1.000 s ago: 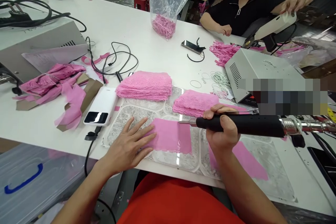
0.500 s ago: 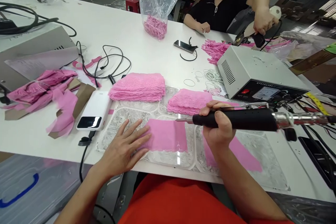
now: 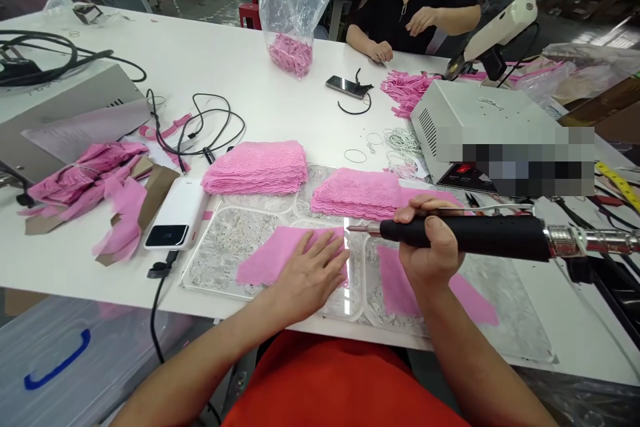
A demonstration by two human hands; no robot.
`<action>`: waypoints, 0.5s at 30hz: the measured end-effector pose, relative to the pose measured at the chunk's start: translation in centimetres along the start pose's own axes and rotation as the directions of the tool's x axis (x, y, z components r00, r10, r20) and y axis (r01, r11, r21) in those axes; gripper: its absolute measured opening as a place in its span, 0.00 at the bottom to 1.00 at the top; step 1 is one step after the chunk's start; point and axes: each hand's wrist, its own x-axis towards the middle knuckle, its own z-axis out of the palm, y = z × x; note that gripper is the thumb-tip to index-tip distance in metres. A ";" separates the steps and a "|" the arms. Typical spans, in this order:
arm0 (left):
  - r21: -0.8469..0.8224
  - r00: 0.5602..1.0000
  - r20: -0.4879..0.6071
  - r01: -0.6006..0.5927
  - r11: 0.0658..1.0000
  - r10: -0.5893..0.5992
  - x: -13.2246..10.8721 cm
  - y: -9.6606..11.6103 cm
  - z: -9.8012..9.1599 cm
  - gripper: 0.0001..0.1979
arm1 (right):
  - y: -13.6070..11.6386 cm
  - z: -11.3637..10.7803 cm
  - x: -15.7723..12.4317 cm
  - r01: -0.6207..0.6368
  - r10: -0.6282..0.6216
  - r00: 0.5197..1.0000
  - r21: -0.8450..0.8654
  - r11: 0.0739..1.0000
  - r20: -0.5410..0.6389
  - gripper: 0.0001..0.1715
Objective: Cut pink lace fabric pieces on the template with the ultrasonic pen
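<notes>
My left hand (image 3: 306,273) lies flat, fingers spread, on a pink lace piece (image 3: 270,257) on scratched clear plates (image 3: 220,247) at the table's near edge. My right hand (image 3: 430,247) grips a black-handled hot cutting tool (image 3: 475,237); its metal tip points left, just above the lace's right end near my left fingertips. A second pink strip (image 3: 400,287) lies under my right wrist. Two stacks of cut pink lace, one at left (image 3: 257,167) and one at right (image 3: 357,192), sit just beyond the plates.
A white power bank (image 3: 177,213) with cable lies left of the plates, beside pink scraps and cardboard (image 3: 100,180). A grey control box (image 3: 475,127) stands at right. Farther off are a plastic bag of pink pieces (image 3: 293,13), a phone (image 3: 343,85), and a person in black seated opposite.
My left hand slid right across the lace toward the tool's tip, and the lace now lies skewed. The person opposite let go of the white tool on the box.
</notes>
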 end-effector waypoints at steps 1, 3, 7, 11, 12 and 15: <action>-0.001 1.000 0.008 -0.004 1.000 0.004 -0.1 0.0 0.1 0.16 | 0.0 0.0 0.0 -0.005 0.005 1.000 0.001 1.000 0.003 0.05; -0.007 1.000 0.020 -0.009 1.000 0.009 -0.2 -0.2 0.1 0.17 | 0.1 -0.1 0.0 -0.017 0.017 1.000 -0.001 1.000 0.000 0.06; -0.017 0.999 0.049 -0.004 1.000 0.004 -0.2 -0.2 -0.1 0.17 | 0.3 -0.1 0.1 -0.026 0.026 1.000 0.000 1.000 0.009 0.06; -0.013 0.999 0.044 -0.010 1.000 0.011 -0.1 -0.3 -0.1 0.17 | 0.5 -0.1 0.1 -0.026 0.025 0.999 0.022 0.999 0.033 0.06; -0.010 0.999 0.037 -0.015 1.000 0.016 -0.1 -0.3 -0.1 0.17 | 0.5 -0.1 0.1 -0.027 0.026 0.999 0.022 0.999 0.036 0.06; -0.004 1.000 0.016 -0.025 1.000 0.025 -0.2 -0.4 0.1 0.18 | 0.6 0.0 0.1 -0.034 0.034 0.999 0.005 0.999 0.037 0.07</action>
